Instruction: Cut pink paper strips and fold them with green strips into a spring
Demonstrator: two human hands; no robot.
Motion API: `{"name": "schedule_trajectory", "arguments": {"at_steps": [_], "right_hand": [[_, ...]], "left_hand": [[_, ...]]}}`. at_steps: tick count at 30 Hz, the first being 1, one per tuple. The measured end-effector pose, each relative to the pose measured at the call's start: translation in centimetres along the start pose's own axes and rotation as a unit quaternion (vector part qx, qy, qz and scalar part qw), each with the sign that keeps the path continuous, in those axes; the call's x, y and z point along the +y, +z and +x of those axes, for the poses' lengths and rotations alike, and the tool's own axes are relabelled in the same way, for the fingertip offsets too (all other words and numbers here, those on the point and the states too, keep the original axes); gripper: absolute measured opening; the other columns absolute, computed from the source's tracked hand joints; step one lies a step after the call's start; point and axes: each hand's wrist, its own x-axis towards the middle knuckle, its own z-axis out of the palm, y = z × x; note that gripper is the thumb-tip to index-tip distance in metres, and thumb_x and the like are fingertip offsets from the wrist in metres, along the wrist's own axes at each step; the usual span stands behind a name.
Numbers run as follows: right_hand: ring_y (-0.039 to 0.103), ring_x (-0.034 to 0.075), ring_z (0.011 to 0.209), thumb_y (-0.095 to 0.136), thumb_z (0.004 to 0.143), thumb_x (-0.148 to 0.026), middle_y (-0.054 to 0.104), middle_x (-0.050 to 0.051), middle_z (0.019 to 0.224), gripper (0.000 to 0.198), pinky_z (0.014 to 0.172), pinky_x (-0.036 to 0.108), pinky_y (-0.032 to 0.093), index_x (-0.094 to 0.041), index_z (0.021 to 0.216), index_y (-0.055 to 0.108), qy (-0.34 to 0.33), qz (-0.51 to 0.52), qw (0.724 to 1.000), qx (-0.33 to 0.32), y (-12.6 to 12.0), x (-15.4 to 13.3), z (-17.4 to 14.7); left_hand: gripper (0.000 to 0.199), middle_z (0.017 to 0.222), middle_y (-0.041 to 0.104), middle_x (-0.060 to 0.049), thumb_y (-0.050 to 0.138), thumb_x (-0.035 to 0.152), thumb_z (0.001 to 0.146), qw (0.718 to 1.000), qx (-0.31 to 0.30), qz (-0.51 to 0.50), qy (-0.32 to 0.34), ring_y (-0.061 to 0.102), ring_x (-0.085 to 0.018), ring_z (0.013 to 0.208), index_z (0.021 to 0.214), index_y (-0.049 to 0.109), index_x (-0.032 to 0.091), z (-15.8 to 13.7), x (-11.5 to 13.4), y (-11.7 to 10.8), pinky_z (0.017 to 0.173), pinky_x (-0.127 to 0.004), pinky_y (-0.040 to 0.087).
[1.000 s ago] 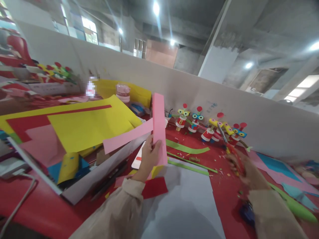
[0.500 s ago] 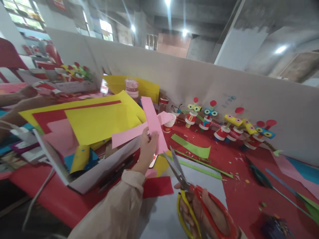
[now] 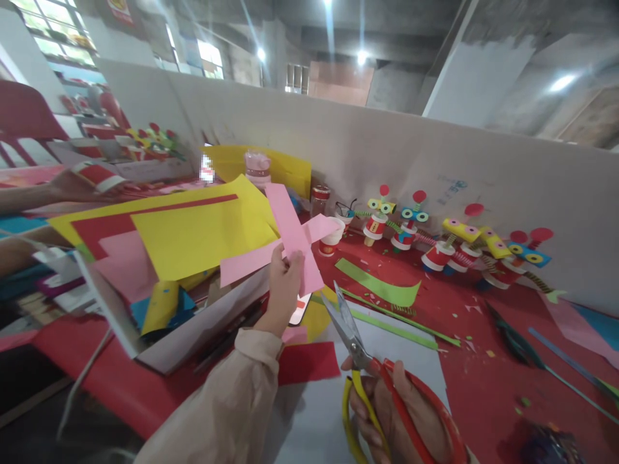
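Note:
My left hand pinches two pink paper strips that cross each other, held up above the table. In my right hand is a pair of scissors with one yellow and one red handle. The blades stand partly apart, pointing up toward the lower end of the strips without touching them. Under my hands lie a white sheet and a red paper piece. Green paper strips rest just beyond the scissors. Behind the pink strips stands a paper cup.
Left of me, a box holds coloured paper, with large yellow sheets on top. Several paper-cup figures line the partition. Dark-handled scissors lie at right. Another person's hand holds a red-and-white cup.
The pink strips have tilted slightly and shifted a little left. My right hand and scissors have barely moved. At left, the other person's hand and cup have changed position.

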Motion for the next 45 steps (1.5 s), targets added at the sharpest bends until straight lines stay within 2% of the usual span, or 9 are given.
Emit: {"name": "schedule_trajectory", "arguments": {"at_steps": [8, 15, 23, 29, 33, 38, 41, 45], "right_hand": [[0.041, 0.007, 0.045, 0.029, 0.075, -0.076, 0.051, 0.002, 0.073, 0.073, 0.034, 0.017, 0.034, -0.020, 0.118, 0.046, -0.001, -0.005, 1.000, 0.001, -0.1, 0.0, 0.2], [0.040, 0.007, 0.044, 0.033, 0.079, -0.071, 0.051, 0.002, 0.074, 0.065, 0.033, 0.017, 0.032, -0.021, 0.120, 0.044, -0.019, -0.009, 1.000, -0.019, 0.5, -0.4, 0.2], [0.037, 0.006, 0.044, 0.035, 0.076, -0.074, 0.050, 0.001, 0.073, 0.067, 0.033, 0.016, 0.031, -0.022, 0.117, 0.046, -0.007, -0.006, 1.000, -0.013, 1.0, -0.7, 0.3], [0.037, 0.006, 0.043, 0.033, 0.075, -0.075, 0.050, 0.001, 0.073, 0.069, 0.033, 0.017, 0.032, -0.022, 0.117, 0.047, -0.009, -0.007, 1.000, -0.026, 0.8, -0.6, 0.3], [0.040, 0.008, 0.046, 0.031, 0.076, -0.075, 0.051, 0.002, 0.074, 0.069, 0.034, 0.018, 0.034, -0.021, 0.118, 0.046, -0.012, 0.006, 1.000, -0.020, 0.2, -0.3, 0.4], [0.043, 0.009, 0.047, 0.029, 0.075, -0.076, 0.051, 0.003, 0.076, 0.070, 0.035, 0.018, 0.035, -0.022, 0.114, 0.049, -0.017, 0.036, 0.999, -0.031, 0.0, 0.5, 0.9], [0.042, 0.009, 0.048, 0.031, 0.074, -0.077, 0.051, 0.003, 0.075, 0.070, 0.036, 0.018, 0.032, -0.021, 0.110, 0.051, -0.025, 0.049, 0.998, -0.027, 0.6, 0.6, 1.2], [0.040, 0.009, 0.049, 0.032, 0.072, -0.079, 0.052, 0.003, 0.076, 0.073, 0.035, 0.017, 0.027, -0.021, 0.113, 0.051, -0.029, 0.066, 0.997, -0.026, 1.0, 0.4, 1.1]], "left_hand": [[0.036, 0.068, 0.056, 0.003, 0.057, 0.034, 0.076, 1.000, -0.005, -0.001, -0.005, 0.052, -0.009, 0.054, 0.108, 0.050, 0.021, -0.3, 0.4, 0.2, 0.051, -0.020, 0.042], [0.035, 0.067, 0.053, 0.004, 0.056, 0.032, 0.076, 1.000, 0.014, 0.000, 0.007, 0.048, -0.008, 0.051, 0.109, 0.050, 0.020, -0.1, -0.1, 0.0, 0.047, -0.018, 0.038], [0.035, 0.065, 0.051, 0.004, 0.055, 0.034, 0.077, 1.000, 0.013, -0.003, -0.007, 0.045, -0.007, 0.047, 0.109, 0.050, 0.021, -0.2, 0.0, 0.1, 0.043, -0.017, 0.036], [0.035, 0.065, 0.052, 0.004, 0.057, 0.034, 0.077, 1.000, 0.012, -0.004, -0.005, 0.049, -0.008, 0.050, 0.109, 0.050, 0.021, -0.3, 0.1, 0.2, 0.044, -0.017, 0.038], [0.035, 0.060, 0.051, 0.006, 0.056, 0.038, 0.078, 1.000, -0.003, -0.019, -0.020, 0.047, -0.008, 0.045, 0.108, 0.050, 0.021, -0.6, 0.1, 0.6, 0.041, -0.017, 0.036], [0.036, 0.063, 0.056, 0.004, 0.060, 0.041, 0.075, 0.997, -0.014, -0.039, -0.058, 0.053, -0.009, 0.051, 0.103, 0.050, 0.020, -1.5, -0.2, 1.6, 0.049, -0.020, 0.043], [0.037, 0.065, 0.057, 0.003, 0.062, 0.040, 0.074, 0.997, -0.028, -0.037, -0.057, 0.055, -0.010, 0.054, 0.102, 0.050, 0.019, -2.1, -0.3, 2.0, 0.050, -0.020, 0.044], [0.036, 0.062, 0.054, 0.005, 0.061, 0.039, 0.075, 0.998, -0.013, -0.026, -0.050, 0.052, -0.009, 0.049, 0.103, 0.049, 0.020, -2.1, -0.1, 1.9, 0.047, -0.020, 0.041]]}}
